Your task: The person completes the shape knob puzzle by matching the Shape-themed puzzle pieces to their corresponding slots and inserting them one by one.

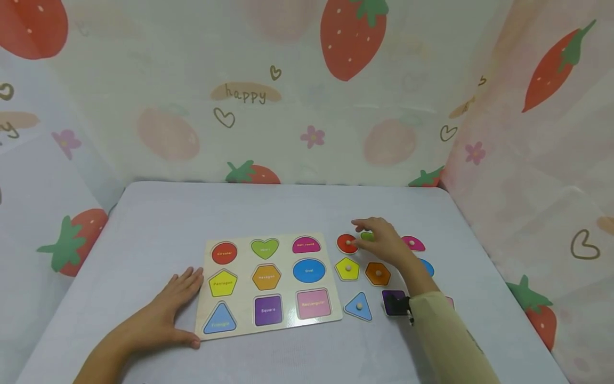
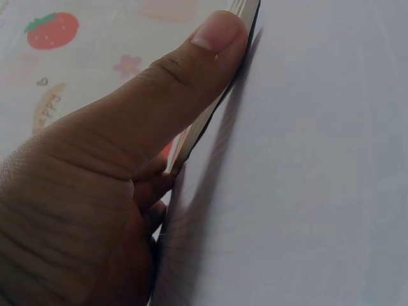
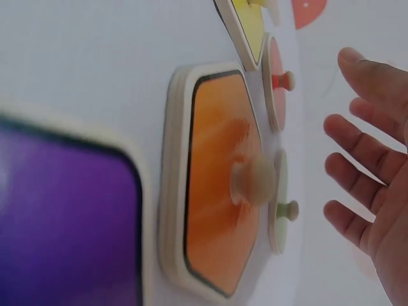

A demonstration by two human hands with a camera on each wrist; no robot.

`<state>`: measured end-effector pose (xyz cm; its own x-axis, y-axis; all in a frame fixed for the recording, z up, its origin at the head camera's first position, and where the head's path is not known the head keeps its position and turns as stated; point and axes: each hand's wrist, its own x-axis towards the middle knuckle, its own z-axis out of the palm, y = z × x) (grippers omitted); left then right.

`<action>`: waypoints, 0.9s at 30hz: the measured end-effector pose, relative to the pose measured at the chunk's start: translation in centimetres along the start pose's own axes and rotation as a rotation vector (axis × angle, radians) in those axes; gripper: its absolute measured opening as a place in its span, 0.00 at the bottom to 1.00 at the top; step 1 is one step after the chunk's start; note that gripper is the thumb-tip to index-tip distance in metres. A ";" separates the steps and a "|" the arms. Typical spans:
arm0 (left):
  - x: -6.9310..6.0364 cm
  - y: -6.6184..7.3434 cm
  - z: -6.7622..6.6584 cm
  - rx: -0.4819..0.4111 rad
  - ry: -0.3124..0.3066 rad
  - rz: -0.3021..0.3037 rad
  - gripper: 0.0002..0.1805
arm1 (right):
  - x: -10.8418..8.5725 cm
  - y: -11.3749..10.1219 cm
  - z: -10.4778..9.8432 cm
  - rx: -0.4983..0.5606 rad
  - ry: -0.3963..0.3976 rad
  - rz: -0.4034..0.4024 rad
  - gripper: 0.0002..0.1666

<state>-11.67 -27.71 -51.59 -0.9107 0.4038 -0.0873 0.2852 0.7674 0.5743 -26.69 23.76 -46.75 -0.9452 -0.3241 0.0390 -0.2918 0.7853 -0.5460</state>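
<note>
White table point(image 1: 268, 208): board point(image 1: 243, 277) between hands point(image 1: 168, 314) point(image 1: 386, 242) (left touching).

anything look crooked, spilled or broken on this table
Nothing looks spilled or broken. Two things sit slightly askew in the head view: the board, whose near edge slants up to the right, and the loose triangle, whose base slopes down to the right instead.

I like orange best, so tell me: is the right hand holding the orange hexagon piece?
No, the right wrist view shows the right hand apart from the orange hexagon piece, with nothing touching its knob.
</note>
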 end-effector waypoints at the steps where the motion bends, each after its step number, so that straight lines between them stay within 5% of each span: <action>1: 0.0 0.0 0.0 0.005 -0.001 -0.006 0.76 | 0.2 0.0 0.1 0.000 -0.008 0.010 0.34; 27: -0.2 0.1 -0.1 -0.014 -0.007 -0.039 0.74 | 2.1 -0.3 2.0 -0.029 -0.151 0.200 0.10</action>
<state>-11.50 -27.78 -51.43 -0.9186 0.3778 -0.1157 0.2455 0.7753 0.5819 -28.32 21.78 -48.14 -0.9526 -0.2341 -0.1943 -0.1072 0.8559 -0.5059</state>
